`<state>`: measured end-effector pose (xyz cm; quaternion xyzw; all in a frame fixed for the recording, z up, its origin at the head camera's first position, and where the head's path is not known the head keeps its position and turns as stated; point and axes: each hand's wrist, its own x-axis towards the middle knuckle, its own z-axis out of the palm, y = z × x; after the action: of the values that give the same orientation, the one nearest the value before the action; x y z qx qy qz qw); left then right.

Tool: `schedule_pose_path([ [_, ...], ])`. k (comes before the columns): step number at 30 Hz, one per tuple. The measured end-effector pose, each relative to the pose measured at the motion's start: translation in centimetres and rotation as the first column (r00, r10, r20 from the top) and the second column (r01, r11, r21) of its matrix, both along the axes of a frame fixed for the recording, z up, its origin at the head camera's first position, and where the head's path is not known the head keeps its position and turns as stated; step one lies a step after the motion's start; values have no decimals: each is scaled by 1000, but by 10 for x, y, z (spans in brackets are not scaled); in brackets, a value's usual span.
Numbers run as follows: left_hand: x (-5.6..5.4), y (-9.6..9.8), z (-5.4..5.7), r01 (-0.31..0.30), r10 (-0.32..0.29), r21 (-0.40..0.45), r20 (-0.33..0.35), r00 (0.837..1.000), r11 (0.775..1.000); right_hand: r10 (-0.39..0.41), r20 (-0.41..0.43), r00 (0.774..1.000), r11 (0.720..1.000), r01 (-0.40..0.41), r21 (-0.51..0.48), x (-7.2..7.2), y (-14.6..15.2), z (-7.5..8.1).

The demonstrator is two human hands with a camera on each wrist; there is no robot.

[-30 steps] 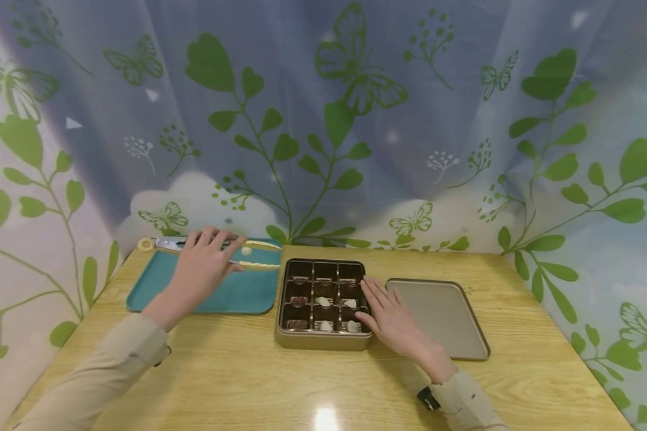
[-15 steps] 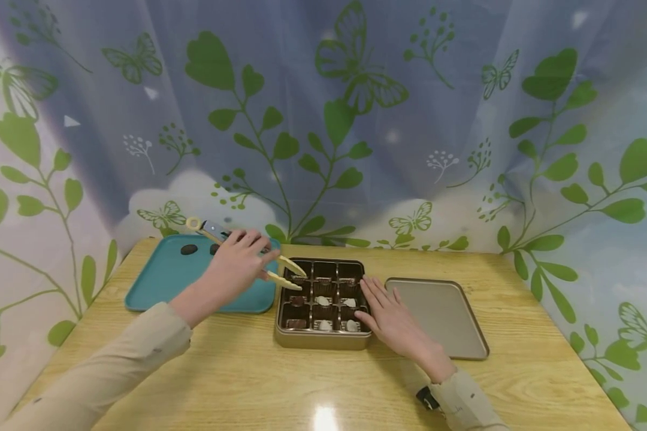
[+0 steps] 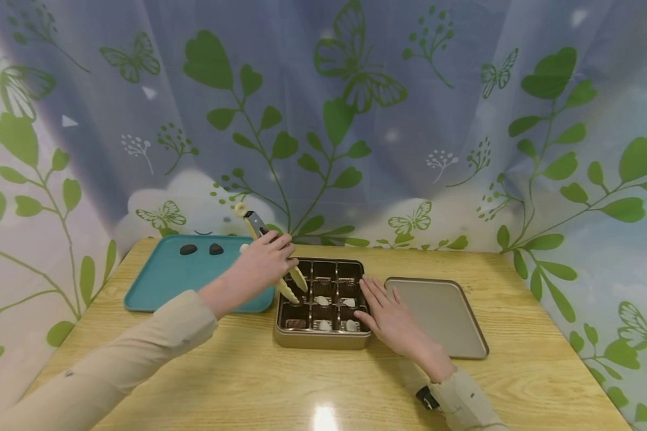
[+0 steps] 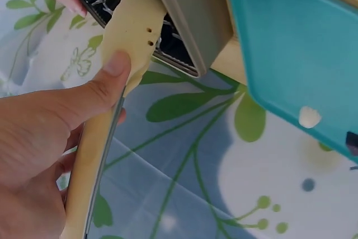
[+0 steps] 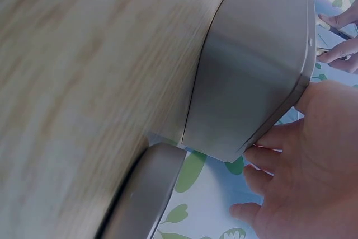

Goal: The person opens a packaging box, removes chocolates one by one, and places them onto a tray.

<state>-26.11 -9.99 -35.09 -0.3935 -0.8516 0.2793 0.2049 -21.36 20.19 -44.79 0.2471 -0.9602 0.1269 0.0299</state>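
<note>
In the head view my left hand (image 3: 264, 260) grips a pair of tongs (image 3: 255, 224) with cream tips. The tips stand apart and reach down into the left side of a bronze tin (image 3: 323, 340), at the middle-row compartment; whatever lies between them is hidden. Dividers split the tin into several compartments. White chocolates (image 3: 322, 301) sit in some, a dark chocolate (image 3: 295, 324) in the front left one. Against the tin's right wall rests my right hand (image 3: 396, 326), fingers extended along the rim. In the left wrist view my thumb presses the tongs (image 4: 131, 32).
A teal tray (image 3: 167, 284) lies left of the tin, bearing two dark chocolates (image 3: 189, 249) and a white one (image 3: 244, 247) near its back edge. The tin's lid (image 3: 437, 317) lies flat at the right. A patterned curtain (image 3: 302, 149) hangs behind the table.
My left hand has carried the tongs rightward from over the tray into the tin, their handle end tipping upward. The dark chocolates on the tray came into view. My right hand has stayed put.
</note>
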Motion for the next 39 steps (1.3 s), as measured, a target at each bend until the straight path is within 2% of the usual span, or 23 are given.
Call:
schedule_pose_path([
  [6,0,13,-1,32,-35,-42,-50,998,999,-3,-2,1000,1000,3,13,0,0,1],
  [11,-1,19,-7,10,-15,-94,-50,999,996,-1,1,1000,1000,1,17,-1,-1,-1],
  [19,-3,18,-13,2,-4,-68,-38,999,998,0,-4,1000,1000,0,-19,-1,-1,-1],
  [25,-1,10,-7,-27,27,-20,6,1000,999,0,4,1000,1000,0,-15,0,-1,0],
  [29,1,0,-1,-37,36,50,16,999,998,0,6,1000,1000,0,-19,0,-1,1],
  [33,1,-17,-2,-26,26,172,2,1000,985,-1,9,1000,1000,1,-19,0,-2,2],
  [36,2,-32,-11,-15,17,280,-4,1000,960,1,13,1000,1000,0,-21,1,-2,2],
  [39,6,-45,-23,-10,9,404,4,1000,915,2,15,1000,1000,-2,-26,0,-2,2],
])
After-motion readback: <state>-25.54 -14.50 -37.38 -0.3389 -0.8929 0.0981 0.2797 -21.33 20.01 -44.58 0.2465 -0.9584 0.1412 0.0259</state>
